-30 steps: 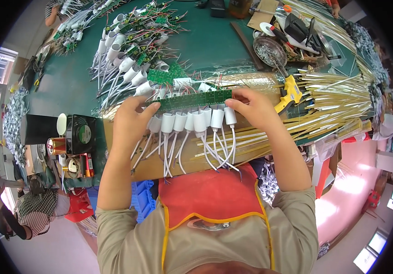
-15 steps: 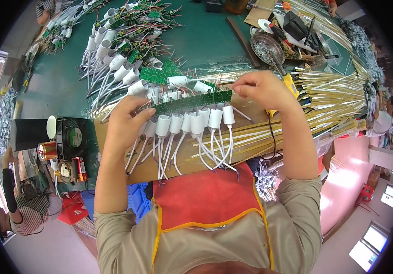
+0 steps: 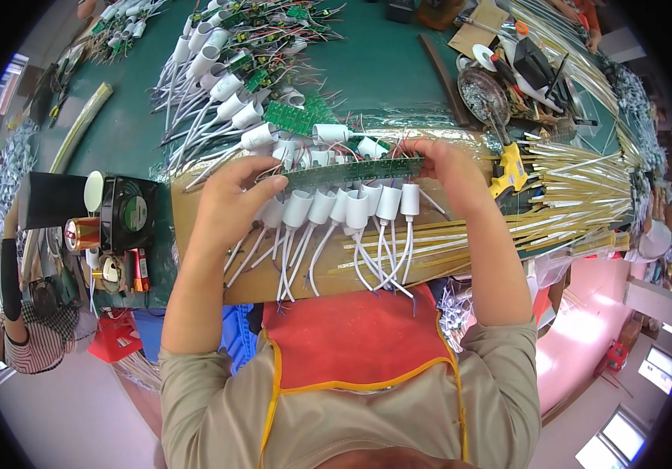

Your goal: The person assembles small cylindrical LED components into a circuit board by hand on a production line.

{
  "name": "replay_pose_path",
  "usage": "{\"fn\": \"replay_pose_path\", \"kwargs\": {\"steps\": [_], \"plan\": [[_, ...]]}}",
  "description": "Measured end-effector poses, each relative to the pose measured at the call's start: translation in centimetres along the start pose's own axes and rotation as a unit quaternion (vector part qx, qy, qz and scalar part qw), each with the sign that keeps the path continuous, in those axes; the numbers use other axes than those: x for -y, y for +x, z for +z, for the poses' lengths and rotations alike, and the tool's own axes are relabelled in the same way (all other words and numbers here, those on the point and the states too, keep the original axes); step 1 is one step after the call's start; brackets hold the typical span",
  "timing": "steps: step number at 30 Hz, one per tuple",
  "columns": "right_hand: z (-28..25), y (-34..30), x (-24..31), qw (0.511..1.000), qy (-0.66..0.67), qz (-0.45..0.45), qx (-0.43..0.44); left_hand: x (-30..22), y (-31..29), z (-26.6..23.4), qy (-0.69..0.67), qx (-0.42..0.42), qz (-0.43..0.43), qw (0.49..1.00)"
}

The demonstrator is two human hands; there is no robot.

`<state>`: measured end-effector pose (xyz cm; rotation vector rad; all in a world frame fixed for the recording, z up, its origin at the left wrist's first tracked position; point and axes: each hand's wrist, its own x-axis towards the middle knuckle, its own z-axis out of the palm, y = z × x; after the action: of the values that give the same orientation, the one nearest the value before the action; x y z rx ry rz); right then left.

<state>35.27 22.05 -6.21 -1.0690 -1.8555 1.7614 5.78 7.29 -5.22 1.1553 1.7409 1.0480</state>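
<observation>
A long green circuit board strip [image 3: 351,171] stands on edge across the cardboard. My left hand [image 3: 236,197] pinches its left end between thumb and fingers. At the other end, my right hand [image 3: 455,173] has its fingers closed around the strip's tip, beside thin red wires. Along the near side of the strip stands a row of white plastic sockets [image 3: 322,206], their white cables [image 3: 367,266] trailing toward me. More white sockets [image 3: 329,134] and another green board [image 3: 293,119] lie just behind it.
A heap of wired sockets [image 3: 230,105] spreads over the green table at the far left. On the right lie a yellow glue gun [image 3: 510,170], a metal pan [image 3: 483,95] and many flat yellowish strips [image 3: 578,180]. A black fan [image 3: 128,213] stands left; a co-worker's arm [image 3: 12,266] shows beyond.
My right hand has come down from above the strip's right end and now closes on it. My left hand keeps its hold. The whole view has shifted slightly.
</observation>
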Motion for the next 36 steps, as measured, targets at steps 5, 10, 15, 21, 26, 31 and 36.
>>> {"fn": "replay_pose_path", "kwargs": {"steps": [5, 10, 15, 21, 26, 31, 36], "plan": [[1.1, -0.1, 4.6, 0.989, -0.134, 0.042, 0.042, -1.5, 0.8, 0.1, 0.083, 0.052, 0.072, 0.993], [1.4, 1.8, 5.6, 0.944, -0.306, 0.035, 0.119, -2.0, 1.3, 0.7, 0.041, 0.103, 0.077, 0.991], [1.9, 3.0, 6.7, 0.918, -0.332, -0.054, 0.209, -2.0, 1.0, 1.6, -0.043, 0.093, -0.01, 0.995], [3.2, 3.6, 5.7, 0.927, -0.317, -0.101, 0.174, -0.6, 0.9, 2.6, -0.193, 0.029, -0.017, 0.981], [2.9, 3.2, 5.0, 0.943, -0.254, -0.164, 0.136, -1.4, 0.8, 2.9, -0.237, 0.02, -0.01, 0.971], [2.4, 3.2, 4.5, 0.949, -0.219, -0.173, 0.146, -1.9, 1.6, 1.6, -0.208, 0.113, -0.009, 0.971], [2.8, 3.0, 5.8, 0.93, -0.258, -0.191, 0.176, -5.4, 2.9, 0.4, 0.1, 0.198, 0.03, 0.975]]}}
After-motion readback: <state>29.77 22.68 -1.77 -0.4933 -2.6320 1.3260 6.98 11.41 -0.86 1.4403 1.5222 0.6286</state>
